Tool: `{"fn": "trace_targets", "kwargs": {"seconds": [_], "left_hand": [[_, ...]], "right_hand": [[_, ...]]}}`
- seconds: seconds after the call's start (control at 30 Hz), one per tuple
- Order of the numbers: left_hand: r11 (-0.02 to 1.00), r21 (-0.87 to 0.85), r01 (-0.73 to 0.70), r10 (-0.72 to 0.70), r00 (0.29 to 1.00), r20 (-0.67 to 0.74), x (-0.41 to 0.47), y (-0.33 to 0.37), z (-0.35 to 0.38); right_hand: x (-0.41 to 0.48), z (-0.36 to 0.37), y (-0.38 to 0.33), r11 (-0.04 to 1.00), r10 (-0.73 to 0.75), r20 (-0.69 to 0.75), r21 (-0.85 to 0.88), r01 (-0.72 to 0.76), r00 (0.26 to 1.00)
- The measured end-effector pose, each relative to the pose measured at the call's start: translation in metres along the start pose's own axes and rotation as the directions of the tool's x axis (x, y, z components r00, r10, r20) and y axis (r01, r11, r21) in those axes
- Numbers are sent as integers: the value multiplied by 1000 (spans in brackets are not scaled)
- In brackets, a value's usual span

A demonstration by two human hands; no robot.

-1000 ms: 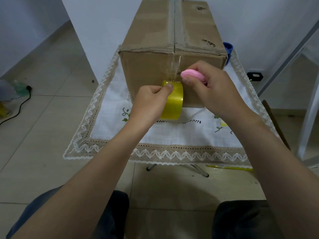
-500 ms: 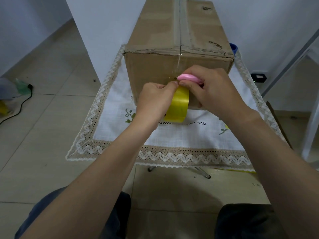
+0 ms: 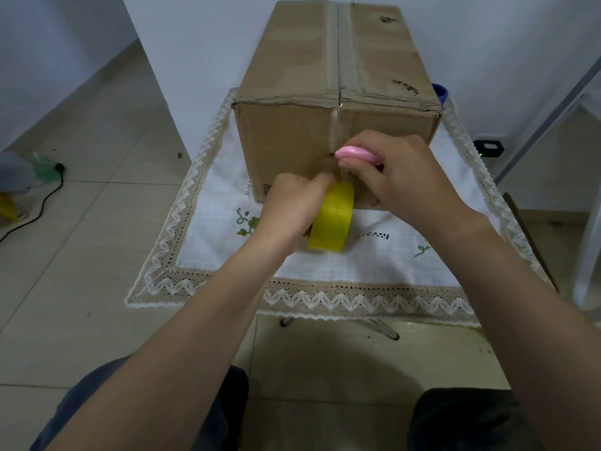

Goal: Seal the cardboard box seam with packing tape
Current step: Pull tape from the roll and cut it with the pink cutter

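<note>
A brown cardboard box (image 3: 292,135) stands on a small table, its top seam (image 3: 336,50) running away from me with clear tape over it and down the near face. My left hand (image 3: 292,209) grips a yellow roll of packing tape (image 3: 331,222) held against the lower part of that face. My right hand (image 3: 400,180) holds a small pink cutter (image 3: 354,154) at the taut clear strip just above the roll. The cutter's blade is hidden by my fingers.
A white lace-edged tablecloth (image 3: 325,271) covers the table. A blue object (image 3: 440,92) peeks out behind the box's right side. On the tiled floor, a black cable (image 3: 39,206) lies to the left and a black device (image 3: 487,148) to the right. My knees are below.
Both hands and the roll have closed in on the box's near face. The pink cutter has come down onto the strip just above the roll.
</note>
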State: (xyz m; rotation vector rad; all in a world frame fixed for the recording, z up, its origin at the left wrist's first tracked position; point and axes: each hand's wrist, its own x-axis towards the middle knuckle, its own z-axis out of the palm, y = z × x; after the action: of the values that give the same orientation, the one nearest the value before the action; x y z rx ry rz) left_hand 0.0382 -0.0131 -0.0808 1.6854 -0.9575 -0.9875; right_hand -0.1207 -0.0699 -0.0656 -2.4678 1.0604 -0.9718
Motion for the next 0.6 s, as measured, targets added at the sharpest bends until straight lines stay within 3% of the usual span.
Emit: {"fn": "trace_targets", "kwargs": {"seconds": [0.2, 0.6], "left_hand": [[1000, -5, -9, 9, 1000, 23, -11, -3, 2], [996, 77, -54, 59, 996, -64, -9, -10, 3]], "right_hand": [[-1, -6, 1, 1000, -1, -30, 7, 1, 1000], [-12, -15, -3, 1000, -6, -32, -21, 5, 999]]}}
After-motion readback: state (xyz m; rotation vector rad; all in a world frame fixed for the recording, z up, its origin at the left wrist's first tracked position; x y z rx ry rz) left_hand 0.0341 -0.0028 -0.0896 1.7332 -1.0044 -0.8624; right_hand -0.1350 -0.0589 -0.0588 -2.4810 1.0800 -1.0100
